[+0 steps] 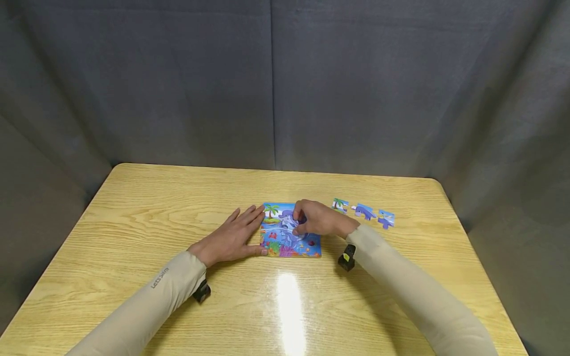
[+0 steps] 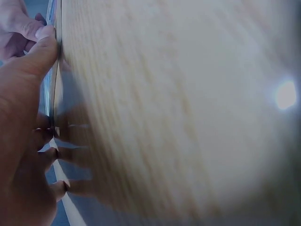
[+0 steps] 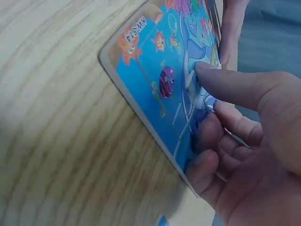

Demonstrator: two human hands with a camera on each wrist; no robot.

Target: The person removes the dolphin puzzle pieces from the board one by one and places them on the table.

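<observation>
A flat dolphin jigsaw puzzle board [image 1: 311,250] lies on the table, with a palm tree, sea animals and coral printed on it. My left hand [image 1: 236,236] rests flat beside it, fingers spread, fingertips and thumb at the left edge. Over the dolphin's body, my right hand [image 1: 315,218] curls its thumb and fingers down, pinching a blue-and-white puzzle piece [image 3: 207,101] at the board's surface. In the right wrist view that piece is mostly covered by the fingers. Seam lines run between pieces near the striped fish [image 3: 166,82].
To the right of the board lie three loose puzzle pieces: a palm tree piece [image 1: 340,204], a dolphin piece [image 1: 365,211] and a purple-and-blue piece [image 1: 386,218]. The wooden table [image 1: 178,193] ends at a dark curtain [image 1: 200,99] behind and on both sides.
</observation>
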